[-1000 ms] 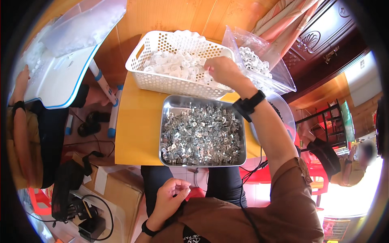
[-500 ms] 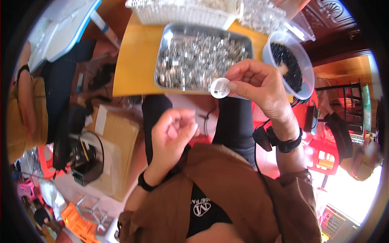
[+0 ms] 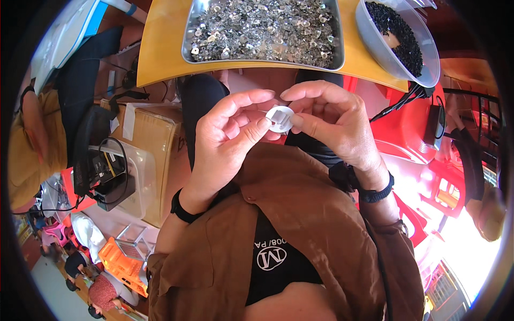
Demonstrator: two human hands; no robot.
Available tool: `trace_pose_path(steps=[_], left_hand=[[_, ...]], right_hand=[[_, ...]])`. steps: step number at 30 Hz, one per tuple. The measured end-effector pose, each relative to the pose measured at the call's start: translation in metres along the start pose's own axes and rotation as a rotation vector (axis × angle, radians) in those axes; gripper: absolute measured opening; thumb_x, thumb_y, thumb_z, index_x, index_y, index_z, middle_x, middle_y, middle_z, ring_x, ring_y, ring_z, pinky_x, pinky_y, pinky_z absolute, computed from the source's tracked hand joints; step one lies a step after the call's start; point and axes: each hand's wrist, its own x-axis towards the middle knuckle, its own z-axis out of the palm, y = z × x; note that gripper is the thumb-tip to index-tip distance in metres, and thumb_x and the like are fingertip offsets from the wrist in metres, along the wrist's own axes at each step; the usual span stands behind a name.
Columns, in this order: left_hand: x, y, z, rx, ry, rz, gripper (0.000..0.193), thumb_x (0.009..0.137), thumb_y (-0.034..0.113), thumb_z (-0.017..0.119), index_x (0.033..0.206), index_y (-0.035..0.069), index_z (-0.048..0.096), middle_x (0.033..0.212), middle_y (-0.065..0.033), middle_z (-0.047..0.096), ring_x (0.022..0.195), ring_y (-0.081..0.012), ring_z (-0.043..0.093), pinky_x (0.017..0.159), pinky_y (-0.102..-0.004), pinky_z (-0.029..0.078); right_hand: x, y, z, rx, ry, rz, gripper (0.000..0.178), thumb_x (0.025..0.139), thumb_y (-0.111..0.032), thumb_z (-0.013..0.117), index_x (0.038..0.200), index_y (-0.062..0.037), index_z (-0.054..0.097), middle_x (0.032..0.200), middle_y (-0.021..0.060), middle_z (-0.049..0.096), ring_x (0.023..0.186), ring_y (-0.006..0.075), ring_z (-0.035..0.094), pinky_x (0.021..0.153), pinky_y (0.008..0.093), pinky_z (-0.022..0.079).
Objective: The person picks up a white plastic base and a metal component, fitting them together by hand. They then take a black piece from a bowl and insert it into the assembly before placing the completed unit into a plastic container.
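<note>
Left hand (image 3: 222,131) met right hand (image 3: 340,125), both pinching disc (image 3: 279,115) near table (image 3: 160,40) and red seat (image 3: 393,131)

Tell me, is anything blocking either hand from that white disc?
Nothing visible. The disc sits between the two thumbs: the left hand is at its left edge, the right hand at its right. The tray is beyond them on the table, out of the way.

Disc (image 3: 278,125): white, plastic-looking, smooth. Tray (image 3: 338,43): metal, glossy. Small pieces (image 3: 262,32): shiny metal. Desk (image 3: 160,43): yellow, smooth, wood-look. Bowl (image 3: 381,56): translucent plastic, smooth. Shirt (image 3: 310,187): brown cloth, matt, creased. Box (image 3: 168,144): matt cardboard.
</note>
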Motion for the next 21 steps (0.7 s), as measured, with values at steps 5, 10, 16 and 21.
trace_pose_path(steps=[5, 10, 16, 21], left_hand=[[0.001, 0.002, 0.006, -0.051, -0.016, -0.102, 0.035, 0.088, 0.000, 0.058, 0.121, -0.006, 0.049, 0.107, -0.0146, 0.060, 0.097, -0.0202, 0.061, 0.081, -0.0327, 0.055], [0.005, 0.001, 0.008, -0.102, -0.088, -0.258, 0.035, 0.087, 0.001, 0.061, 0.120, -0.005, 0.050, 0.102, -0.0122, 0.060, 0.091, -0.0181, 0.062, 0.078, -0.0298, 0.054], [0.007, -0.001, 0.008, 0.005, -0.066, -0.220, 0.029, 0.089, 0.008, 0.060, 0.114, -0.002, 0.052, 0.101, -0.0106, 0.062, 0.088, -0.0180, 0.063, 0.077, -0.0311, 0.054], [0.008, -0.002, 0.005, -0.010, -0.066, -0.260, 0.027, 0.091, 0.012, 0.059, 0.113, -0.001, 0.052, 0.100, -0.0109, 0.062, 0.089, -0.0182, 0.063, 0.077, -0.0317, 0.055]], right_hand=[[-0.004, 0.004, -0.010, -0.233, 0.006, -0.048, 0.023, 0.084, 0.001, 0.063, 0.106, 0.0017, 0.059, 0.090, 0.0057, 0.066, 0.084, 0.0094, 0.064, 0.073, 0.0226, 0.052], [0.000, 0.012, -0.010, -0.124, 0.128, -0.057, 0.019, 0.082, 0.001, 0.064, 0.101, 0.0015, 0.061, 0.088, 0.0047, 0.067, 0.082, 0.0087, 0.065, 0.070, 0.0217, 0.052], [0.003, 0.013, -0.006, -0.236, 0.202, -0.081, 0.020, 0.082, 0.005, 0.064, 0.102, 0.0023, 0.061, 0.088, 0.0070, 0.066, 0.078, 0.0090, 0.063, 0.068, 0.0211, 0.051], [0.003, 0.016, -0.006, -0.483, 0.221, -0.281, 0.017, 0.076, 0.003, 0.067, 0.093, -0.0009, 0.065, 0.083, 0.0039, 0.066, 0.070, 0.0080, 0.063, 0.063, 0.0211, 0.050]])
